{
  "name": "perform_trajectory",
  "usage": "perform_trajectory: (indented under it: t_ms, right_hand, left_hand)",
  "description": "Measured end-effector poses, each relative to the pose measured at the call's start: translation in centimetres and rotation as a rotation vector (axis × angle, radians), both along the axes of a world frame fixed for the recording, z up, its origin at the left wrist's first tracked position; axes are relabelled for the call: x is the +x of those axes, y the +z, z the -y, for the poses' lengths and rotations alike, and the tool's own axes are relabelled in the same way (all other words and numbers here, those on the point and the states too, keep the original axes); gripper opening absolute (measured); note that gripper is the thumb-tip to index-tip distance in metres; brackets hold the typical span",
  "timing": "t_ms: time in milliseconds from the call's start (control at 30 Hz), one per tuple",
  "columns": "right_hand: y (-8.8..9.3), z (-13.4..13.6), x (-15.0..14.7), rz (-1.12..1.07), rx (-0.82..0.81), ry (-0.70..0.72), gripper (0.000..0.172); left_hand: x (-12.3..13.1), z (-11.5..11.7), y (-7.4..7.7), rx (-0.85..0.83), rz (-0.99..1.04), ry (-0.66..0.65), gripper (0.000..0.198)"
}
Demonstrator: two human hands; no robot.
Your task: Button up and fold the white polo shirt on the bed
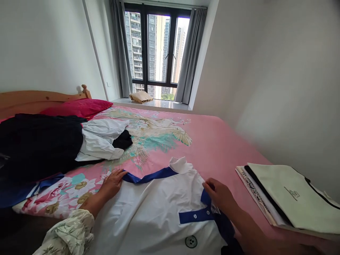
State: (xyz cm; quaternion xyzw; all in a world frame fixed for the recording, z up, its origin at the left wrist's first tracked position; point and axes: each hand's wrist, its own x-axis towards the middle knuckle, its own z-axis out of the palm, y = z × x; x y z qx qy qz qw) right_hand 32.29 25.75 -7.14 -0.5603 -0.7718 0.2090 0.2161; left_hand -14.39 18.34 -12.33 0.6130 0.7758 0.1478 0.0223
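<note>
A white polo shirt (pixel 148 209) with blue trim, a buttoned blue placket and a round dark badge is spread over the near part of the bed. At its upper left, my left hand (pixel 113 183) has its fingers closed on the corner where the blue band ends. My right hand (pixel 218 194) pinches the shirt's edge by the blue collar, just above the placket. Between the hands, the white cuff-like end of the shirt sticks up. The lower part of the shirt runs out of view.
Dark and white clothes (pixel 42 141) lie heaped on the bed's left side, by a red pillow (pixel 82 108). A stack of folded garments (pixel 294 198) sits at the right, near the wall. Beyond the pink bedspread (pixel 207 141), a beige folded cloth (pixel 141 96) rests on the windowsill.
</note>
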Motion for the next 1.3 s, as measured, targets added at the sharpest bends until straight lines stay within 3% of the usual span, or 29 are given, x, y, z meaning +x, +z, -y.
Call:
perform_trajectory:
  t_ms: [133, 333, 433, 500, 600, 800, 900, 1033, 1100, 1233, 1300]
  right_hand:
    - [1.2, -2.5, -5.3, -0.018, 0.061, 0.215, 0.022]
    - [-0.5, -8.3, -11.9, 0.417, 0.097, 0.355, 0.041]
    - [-1.4, -10.7, -13.4, 0.495, 0.075, 0.365, 0.049]
    - [-1.7, -11.7, -13.8, 0.549, 0.066, 0.362, 0.048]
    - [-1.6, -12.6, -13.1, 0.617, 0.080, 0.338, 0.030]
    - [-0.7, -13.2, -8.8, 0.693, 0.133, 0.240, 0.025]
    - [-0.5, -12.7, -7.7, 0.680, 0.112, 0.299, 0.024]
    - [-1.1, -12.2, -9.4, 0.538, 0.058, 0.406, 0.033]
    - [-1.7, -12.5, -10.8, 0.465, -0.022, 0.376, 0.029]
    - [-2.6, -13.6, -12.3, 0.312, -0.185, 0.239, 0.039]
    - [-2.4, -13.9, -12.1, 0.192, -0.205, 0.207, 0.030]
  left_hand:
    - [-0.2, -1.7, -0.5, -0.043, -0.013, -0.047, 0.049]
    - [-1.6, -1.2, 1.3, -0.031, -0.028, -0.039, 0.026]
    - [-2.7, 0.0, 2.4, -0.007, -0.015, -0.035, 0.030]
    - [-3.4, 0.7, 2.8, -0.006, 0.008, -0.044, 0.031]
    - [-4.0, 1.2, 2.7, -0.030, 0.052, -0.071, 0.034]
    - [-3.9, 0.1, 1.4, -0.098, 0.098, -0.085, 0.037]
    - [-3.6, -1.0, 0.5, -0.135, 0.094, -0.010, 0.052]
    - [-3.2, -2.5, 0.1, -0.179, 0.084, -0.014, 0.066]
    - [-2.9, -3.1, 0.6, -0.196, 0.072, -0.038, 0.057]
    - [-2.7, -3.4, 2.5, -0.195, 0.079, -0.059, 0.020]
    - [-2.7, -2.8, 3.5, -0.190, 0.118, -0.081, 0.022]
